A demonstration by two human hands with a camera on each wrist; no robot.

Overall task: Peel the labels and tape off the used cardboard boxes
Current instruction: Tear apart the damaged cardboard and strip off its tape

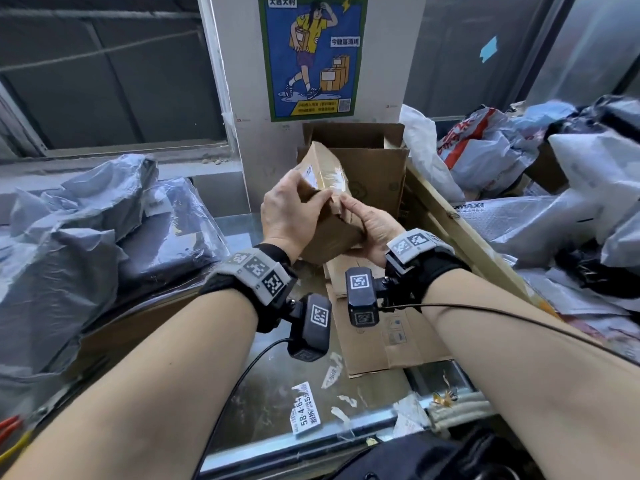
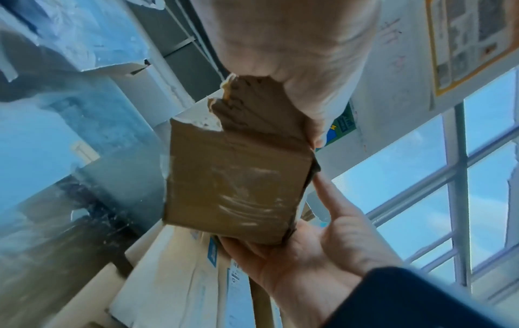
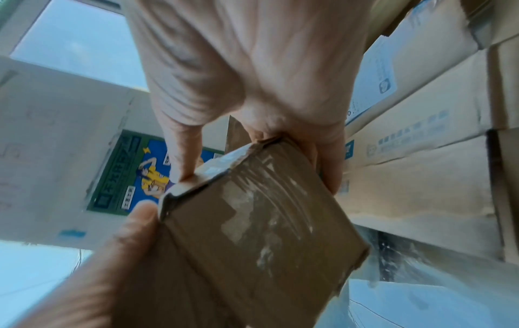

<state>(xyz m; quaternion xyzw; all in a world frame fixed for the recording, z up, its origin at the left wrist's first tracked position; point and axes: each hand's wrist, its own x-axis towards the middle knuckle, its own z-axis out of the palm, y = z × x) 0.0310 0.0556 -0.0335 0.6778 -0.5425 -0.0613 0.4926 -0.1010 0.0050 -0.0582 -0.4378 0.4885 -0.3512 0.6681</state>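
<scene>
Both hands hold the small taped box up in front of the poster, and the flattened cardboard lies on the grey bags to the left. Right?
Not quite. The head view shows the flattened cardboard on the table under the wrists, right of the grey bags, not on them. The rest stands: left hand and right hand hold the small taped box below the poster.

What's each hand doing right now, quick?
Left hand: grips the small brown taped cardboard box.
Right hand: holds the same box, fingertips pinching at its torn edge.
</scene>
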